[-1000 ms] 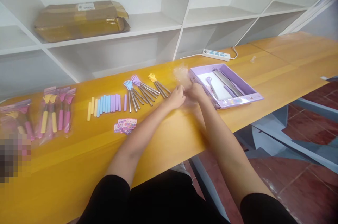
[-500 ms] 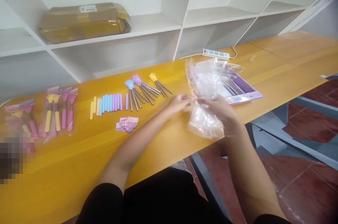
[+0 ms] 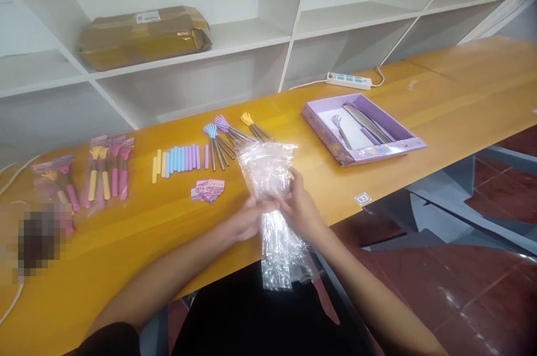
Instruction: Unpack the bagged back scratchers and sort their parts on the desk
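Both my hands hold a bundle of clear plastic bags (image 3: 272, 199) upright over the near edge of the orange table (image 3: 403, 155). My left hand (image 3: 245, 221) pinches the bundle's middle from the left. My right hand (image 3: 301, 208) grips it from the right, fingers closed on the plastic. Behind the bags lie metal rods with small coloured hand-shaped tips (image 3: 222, 141), a row of pastel handle sleeves (image 3: 180, 159) and small printed cards (image 3: 207, 190).
A purple box (image 3: 331, 132) with metal pieces sits to the right, a white power strip (image 3: 349, 81) beyond it. Bagged pink and yellow items (image 3: 107, 174) lie at the left. A brown parcel (image 3: 145, 34) rests on the white shelves. A small sticker (image 3: 363, 198) lies near the table edge.
The bags have come from in front of the purple box leftward and toward me. Both hands now hold them together near the table edge. The view shifted slightly.
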Available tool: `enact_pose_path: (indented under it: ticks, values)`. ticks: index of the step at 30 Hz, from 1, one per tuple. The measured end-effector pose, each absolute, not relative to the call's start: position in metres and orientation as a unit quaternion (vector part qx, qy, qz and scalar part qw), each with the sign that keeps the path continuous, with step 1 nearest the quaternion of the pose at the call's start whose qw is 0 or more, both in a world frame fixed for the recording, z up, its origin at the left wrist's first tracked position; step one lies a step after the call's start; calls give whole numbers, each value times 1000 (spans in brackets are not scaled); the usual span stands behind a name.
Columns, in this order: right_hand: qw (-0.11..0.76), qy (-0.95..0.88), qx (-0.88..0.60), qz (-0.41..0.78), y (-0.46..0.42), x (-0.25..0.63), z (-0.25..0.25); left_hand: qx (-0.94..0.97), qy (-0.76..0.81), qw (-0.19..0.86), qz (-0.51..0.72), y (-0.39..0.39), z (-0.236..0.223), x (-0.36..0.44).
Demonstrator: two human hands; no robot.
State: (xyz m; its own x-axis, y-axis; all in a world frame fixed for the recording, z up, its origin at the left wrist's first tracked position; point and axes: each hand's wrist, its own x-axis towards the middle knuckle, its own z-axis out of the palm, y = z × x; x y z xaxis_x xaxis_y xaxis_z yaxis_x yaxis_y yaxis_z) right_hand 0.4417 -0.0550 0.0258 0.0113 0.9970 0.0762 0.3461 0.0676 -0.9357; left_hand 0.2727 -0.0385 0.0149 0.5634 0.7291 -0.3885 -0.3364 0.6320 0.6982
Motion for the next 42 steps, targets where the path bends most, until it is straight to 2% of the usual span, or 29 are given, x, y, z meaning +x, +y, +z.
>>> enact_pose_path:
  ticks: [3,8,13,15,20,25,28,31,34,37,40,42]
  values:
    - [438,-608,-569,340,-53,430,27,273,342,849,296,-52,20,254]
    - [489,-558,-518,427,-51,421,24,233,363,834,343,-58,23,236]
    - [462,-490,-505,540,-55,419,20,188,373,847,330,-57,17,226]
    - [453,-470,-518,552,-56,418,19,179,385,842,332,-57,13,223]
    - [486,-469,-548,493,-54,422,15,183,400,825,354,-55,6,219]
    - [495,-467,-586,440,-48,452,25,190,343,841,372,-52,12,219]
    - [508,-510,-638,273,-54,476,57,188,328,842,385,-51,13,221]
    - [460,-598,-642,134,-69,469,86,201,326,838,389,-51,10,224]
    - [386,-672,-593,221,-82,420,83,216,338,831,385,-54,7,224]
    - [351,-698,-534,323,-84,368,61,209,359,829,374,-56,6,222]
    - [352,-716,-478,368,-84,362,53,212,364,833,360,-54,9,218]
    - [393,-699,-457,385,-82,382,56,214,353,844,342,-51,10,216]
